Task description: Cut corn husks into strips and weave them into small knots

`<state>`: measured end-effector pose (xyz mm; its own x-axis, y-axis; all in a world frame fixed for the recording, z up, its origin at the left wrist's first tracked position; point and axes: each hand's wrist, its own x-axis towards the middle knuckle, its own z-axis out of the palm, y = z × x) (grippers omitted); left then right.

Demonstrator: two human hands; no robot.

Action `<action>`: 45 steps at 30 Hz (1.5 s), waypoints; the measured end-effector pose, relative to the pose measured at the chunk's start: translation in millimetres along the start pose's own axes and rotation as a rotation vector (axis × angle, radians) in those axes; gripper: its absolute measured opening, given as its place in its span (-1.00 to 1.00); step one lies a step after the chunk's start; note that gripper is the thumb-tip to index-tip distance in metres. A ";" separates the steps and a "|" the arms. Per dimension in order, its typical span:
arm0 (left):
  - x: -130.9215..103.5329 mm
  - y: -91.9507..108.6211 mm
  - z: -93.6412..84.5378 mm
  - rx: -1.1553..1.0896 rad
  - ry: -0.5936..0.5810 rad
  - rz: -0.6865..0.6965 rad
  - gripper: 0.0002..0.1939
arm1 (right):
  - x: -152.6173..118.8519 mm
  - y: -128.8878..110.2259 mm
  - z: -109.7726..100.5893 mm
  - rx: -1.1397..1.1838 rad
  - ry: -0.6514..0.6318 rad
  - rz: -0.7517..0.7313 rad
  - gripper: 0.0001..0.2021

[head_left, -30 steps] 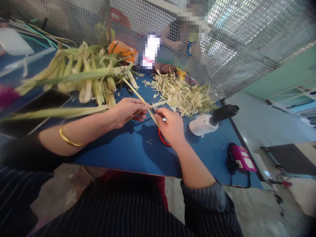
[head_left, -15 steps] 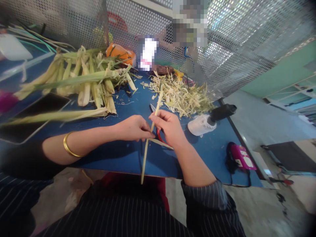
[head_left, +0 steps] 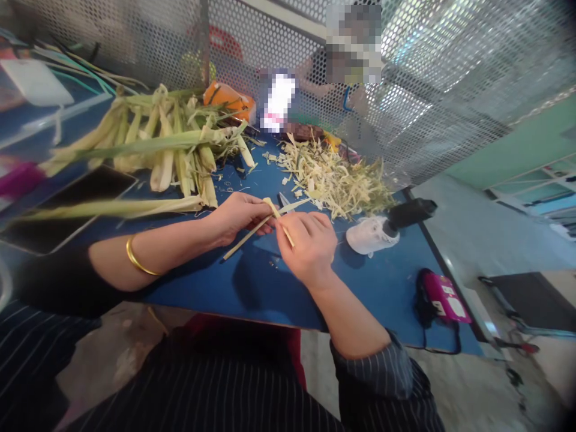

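Pinched between the thumb and fingers of my left hand (head_left: pixel 243 217) is a narrow, pale yellow-green plant strip (head_left: pixel 242 242), one end sloping down to the left. My right hand (head_left: pixel 309 245) is closed on the same piece from the right, its knuckles turned up. Between the hands the strip is folded over, and a pointed end juts out above the right fingers. Just behind the fingers lies a pair of scissors (head_left: pixel 284 201); only the blade area shows, the handles being hidden by my right hand.
Leafy stalks (head_left: pixel 164 156) are heaped at the left, pale shredded trimmings (head_left: pixel 335 177) at the back right. A white container with a black top (head_left: pixel 371 236) and a magenta pouch (head_left: pixel 445 298) stand rightward. Behind rises a perforated metal screen (head_left: pixel 432 78), with a person beyond. A glowing phone (head_left: pixel 276 102) leans there.
The strip, earlier long and nearly upright with an end hanging past the table edge, is now folded between my fingers. My left hand has risen slightly; my right has turned knuckles-up, covering the red scissor handles.
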<state>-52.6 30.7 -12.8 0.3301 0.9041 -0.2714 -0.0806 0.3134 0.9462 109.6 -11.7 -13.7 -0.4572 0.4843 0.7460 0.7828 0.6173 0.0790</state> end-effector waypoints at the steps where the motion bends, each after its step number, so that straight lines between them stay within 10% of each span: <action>1: -1.1 1.2 0.5 -0.032 -0.005 -0.011 -0.90 | 0.4 0.4 0.3 -0.023 0.002 -0.008 -0.93; 30: 0.2 -7.2 4.0 -0.215 -0.054 -0.011 -0.87 | -0.5 -4.1 10.8 0.067 -0.199 -0.158 -0.83; 38: -6.3 3.0 3.3 -0.072 -0.017 0.011 -0.82 | -1.0 6.7 10.4 0.537 0.051 0.659 -0.91; 45: -2.7 -1.9 2.6 -0.072 -0.079 0.116 -0.80 | -2.9 11.1 22.9 0.943 -0.116 1.046 -0.82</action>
<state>-50.9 26.9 -13.3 0.3873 0.9107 -0.1435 -0.1887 0.2306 0.9546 110.0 8.0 -30.1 0.0831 0.9890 0.1224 0.2261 0.1009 -0.9689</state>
